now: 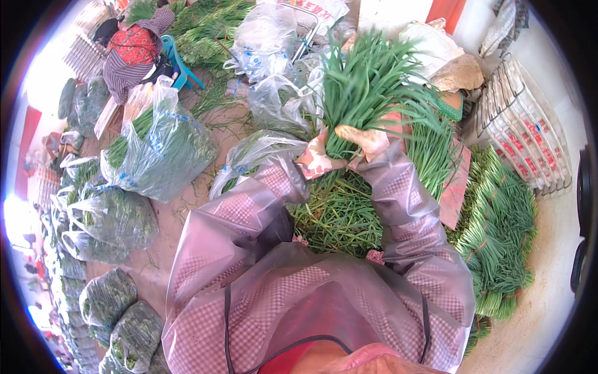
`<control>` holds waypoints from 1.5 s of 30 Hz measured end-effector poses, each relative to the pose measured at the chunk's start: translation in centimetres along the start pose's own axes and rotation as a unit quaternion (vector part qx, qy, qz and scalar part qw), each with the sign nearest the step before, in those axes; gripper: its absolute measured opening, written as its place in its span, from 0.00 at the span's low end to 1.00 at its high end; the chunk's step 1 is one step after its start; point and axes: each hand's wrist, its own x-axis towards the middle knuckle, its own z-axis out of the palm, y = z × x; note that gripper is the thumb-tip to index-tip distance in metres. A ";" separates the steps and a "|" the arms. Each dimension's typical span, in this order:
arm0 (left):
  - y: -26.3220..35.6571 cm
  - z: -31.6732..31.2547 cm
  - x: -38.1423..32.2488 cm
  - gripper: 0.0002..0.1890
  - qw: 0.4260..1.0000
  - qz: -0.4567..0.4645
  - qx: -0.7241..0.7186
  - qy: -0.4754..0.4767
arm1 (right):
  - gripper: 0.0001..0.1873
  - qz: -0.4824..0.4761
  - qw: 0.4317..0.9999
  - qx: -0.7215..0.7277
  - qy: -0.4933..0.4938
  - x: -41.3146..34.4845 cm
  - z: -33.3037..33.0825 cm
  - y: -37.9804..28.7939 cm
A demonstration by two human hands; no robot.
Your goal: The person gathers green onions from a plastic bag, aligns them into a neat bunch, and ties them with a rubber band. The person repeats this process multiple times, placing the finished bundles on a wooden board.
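My left hand (319, 160), in a camouflage-patterned glove, grips the base of a bunch of Chinese chives (366, 77). From the other side my right hand (366, 139), in a pale glove, closes around the same stalks. The leaves fan out upward, away from my body, some of them blurred. Trimmed leaves and stalks lie in a heap (338, 215) below my forearms. Beside my right forearm, more loose chives (427, 154) rest on a reddish board (454, 189). Translucent plastic sleeves cover both arms.
Tied chive bundles (497, 238) are stacked along the right wall, with white crates (525, 131) behind. Plastic bags of greens (161, 149) stand at left, and another bag (261, 152) lies near my left hand. A person (135, 51) sits near a blue chair (176, 58).
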 end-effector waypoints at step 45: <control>-0.4 -13.0 -15.8 0.06 0.810 0.023 -0.378 0.447 | 0.12 0.371 0.859 0.268 -0.231 -22.6 11.4 -5.9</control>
